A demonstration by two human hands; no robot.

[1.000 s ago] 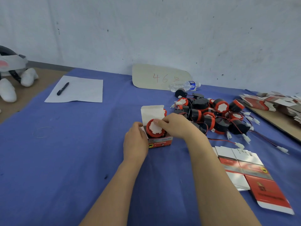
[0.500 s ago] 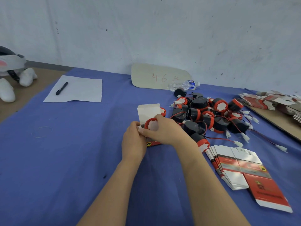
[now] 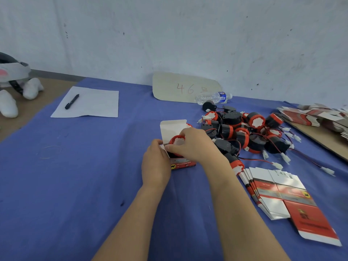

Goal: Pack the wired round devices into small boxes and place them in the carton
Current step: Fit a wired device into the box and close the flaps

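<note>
Right grip (image 3: pixel 195 146) farther across round device (image 3: pixel 178 141) than before, grasping it; left grip (image 3: pixel 155 164) grasping small box (image 3: pixel 183 164).

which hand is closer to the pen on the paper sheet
Left. The left hand holds the left side of the small box, with the pen far off up-left of it; the right hand grips the round device, farther right.

On my screen the right hand (image 3: pixel 195 144) covers most of the round black device with a red rim (image 3: pixel 178 141), hiding its wire. The left hand (image 3: pixel 155 166) masks one side of the small red-and-white cardboard box (image 3: pixel 183 163), whose print is too small to read. The left edge cuts off the white plush toy (image 3: pixel 13 78).
</note>
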